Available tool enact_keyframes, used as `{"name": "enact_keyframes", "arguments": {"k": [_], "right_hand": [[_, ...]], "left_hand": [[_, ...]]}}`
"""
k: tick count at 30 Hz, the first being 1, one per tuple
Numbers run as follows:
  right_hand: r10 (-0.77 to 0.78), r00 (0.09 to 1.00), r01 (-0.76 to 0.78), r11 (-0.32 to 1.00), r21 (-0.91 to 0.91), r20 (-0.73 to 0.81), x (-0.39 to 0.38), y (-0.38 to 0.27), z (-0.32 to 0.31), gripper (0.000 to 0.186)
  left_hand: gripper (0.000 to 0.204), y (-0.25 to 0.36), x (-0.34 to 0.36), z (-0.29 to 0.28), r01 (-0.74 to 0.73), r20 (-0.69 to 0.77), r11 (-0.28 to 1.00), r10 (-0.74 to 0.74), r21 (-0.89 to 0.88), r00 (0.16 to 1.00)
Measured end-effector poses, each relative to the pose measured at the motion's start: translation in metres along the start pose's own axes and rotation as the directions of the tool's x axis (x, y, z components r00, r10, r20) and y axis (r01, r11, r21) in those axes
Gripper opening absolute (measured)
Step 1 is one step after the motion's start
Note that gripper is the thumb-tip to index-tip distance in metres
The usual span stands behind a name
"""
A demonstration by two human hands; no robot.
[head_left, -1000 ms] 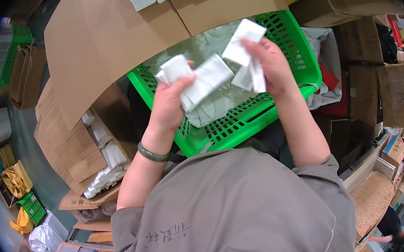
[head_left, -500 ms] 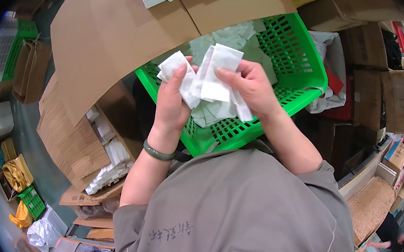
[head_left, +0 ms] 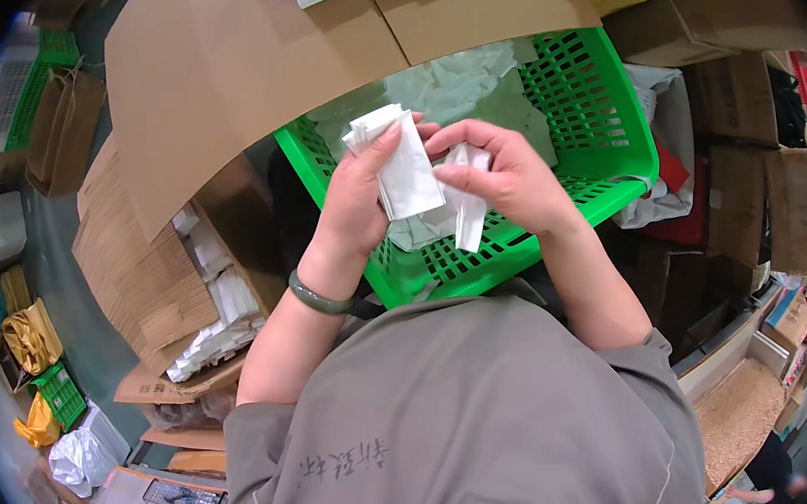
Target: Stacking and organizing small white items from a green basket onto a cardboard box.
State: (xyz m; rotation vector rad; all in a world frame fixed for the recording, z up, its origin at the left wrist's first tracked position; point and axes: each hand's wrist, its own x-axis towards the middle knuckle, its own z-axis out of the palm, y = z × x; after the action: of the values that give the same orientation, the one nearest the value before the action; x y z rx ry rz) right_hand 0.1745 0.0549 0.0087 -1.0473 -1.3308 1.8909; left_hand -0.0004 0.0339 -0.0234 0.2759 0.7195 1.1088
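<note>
Your left forearm (head_left: pixel 285 352) angles up and to the right, and your right forearm (head_left: pixel 596 274) angles up and to the left, so they lean toward each other ahead of your torso (head_left: pixel 453 407). Your left grip (head_left: pixel 354 198) is clenched, its thumb (head_left: pixel 379 151) pointing up and to the right, its fingers mostly hidden behind. Your right grip (head_left: pixel 516 183) pinches, thumb pointing left, index finger (head_left: pixel 465 134) arched above it, its tip near your left fingers.

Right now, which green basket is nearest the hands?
The large green basket directly beneath the left hand and right hand; the other green ones sit far left.
</note>
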Motion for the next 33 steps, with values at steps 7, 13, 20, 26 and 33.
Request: {"name": "enact_keyframes", "arguments": {"k": [7,13,20,26,33], "right_hand": [[0.051,0.994,-0.028,0.973,0.227,-0.095,-0.006,-0.01,-0.02,0.025],[-0.056,0.986,0.061,0.998,0.028,-0.156,0.0,-0.009,-0.004,0.023],[-0.127,0.963,0.094,0.985,-0.147,-0.237,0.008,0.005,0.007,0.024],[0.057,0.976,-0.006,0.971,0.237,-0.209,0.001,-0.002,0.004,0.03],[0.12,0.974,-0.036,0.919,0.393,-0.192,-0.006,-0.003,-0.006,0.035]], "left_hand": [[0.033,0.005,-0.001,-0.006,0.022,-0.002,1.0,-0.022,0.017,1.0],[0.039,-0.005,-0.002,-0.001,0.131,0.094,0.954,-0.162,0.271,0.982],[0.043,-0.007,-0.006,0.012,-0.139,0.147,0.907,0.087,0.396,0.985],[0.039,0.0,-0.006,0.013,-0.056,0.064,0.94,0.036,0.338,0.997],[0.033,-0.002,-0.007,0.004,-0.099,0.075,0.921,0.077,0.376,0.994]]}}
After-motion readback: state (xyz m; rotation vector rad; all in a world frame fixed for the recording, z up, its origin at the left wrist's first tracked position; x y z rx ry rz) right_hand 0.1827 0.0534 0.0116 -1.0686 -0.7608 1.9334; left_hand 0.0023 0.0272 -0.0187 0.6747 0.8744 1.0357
